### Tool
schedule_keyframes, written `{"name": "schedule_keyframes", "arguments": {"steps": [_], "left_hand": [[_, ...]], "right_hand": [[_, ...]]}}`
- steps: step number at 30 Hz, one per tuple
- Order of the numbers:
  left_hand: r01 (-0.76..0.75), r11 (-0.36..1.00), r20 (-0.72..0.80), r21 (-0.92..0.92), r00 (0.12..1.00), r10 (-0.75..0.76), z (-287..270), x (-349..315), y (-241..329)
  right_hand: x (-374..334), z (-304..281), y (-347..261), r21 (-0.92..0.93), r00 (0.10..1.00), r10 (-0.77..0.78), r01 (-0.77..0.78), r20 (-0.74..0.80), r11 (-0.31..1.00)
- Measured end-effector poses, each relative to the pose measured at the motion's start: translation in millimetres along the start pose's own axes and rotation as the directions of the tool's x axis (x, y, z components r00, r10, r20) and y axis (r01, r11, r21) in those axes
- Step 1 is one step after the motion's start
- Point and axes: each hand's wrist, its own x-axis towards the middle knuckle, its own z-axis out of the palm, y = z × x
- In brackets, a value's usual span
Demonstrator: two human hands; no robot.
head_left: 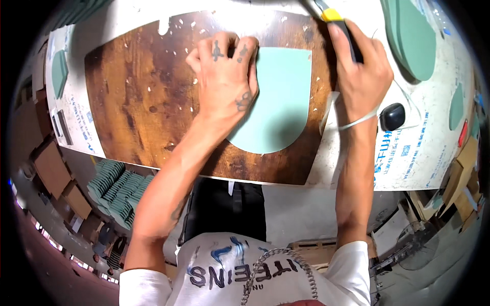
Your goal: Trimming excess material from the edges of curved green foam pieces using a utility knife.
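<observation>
A pale green, U-shaped flat sheet lies on a dark brown wood-grain board, its straight edge away from me and its rounded end toward me. My left hand is closed at the sheet's left side, fingers curled and knuckles up, covering part of that edge. My right hand, right of the board, grips a tool with a black handle and yellow collar. Its metal end runs out of the picture at the top. A pale band or cord loops around my right wrist.
Darker green shaped pieces lie at the far right, another stack at the left. A black rounded object with a cord sits by my right wrist. White scraps dot the board. Below the table, many green pieces are stacked at left; a fan stands right.
</observation>
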Motion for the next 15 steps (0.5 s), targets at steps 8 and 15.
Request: {"name": "schedule_keyframes", "arguments": {"steps": [8, 15], "left_hand": [[0.033, 0.997, 0.01, -0.076, 0.999, -0.032, -5.5, 3.4, -10.2], [0.032, 0.957, 0.086, -0.288, 0.996, -0.008, 8.4, -4.5, 16.8]], "right_hand": [[-150.4, -144.8, -62.5, -0.009, 0.641, 0.667, -0.719, 0.38, 0.695], [-476.5, -260.6, -38.5, 0.593, -0.333, 0.703, -0.38, 0.628, -0.71]]}}
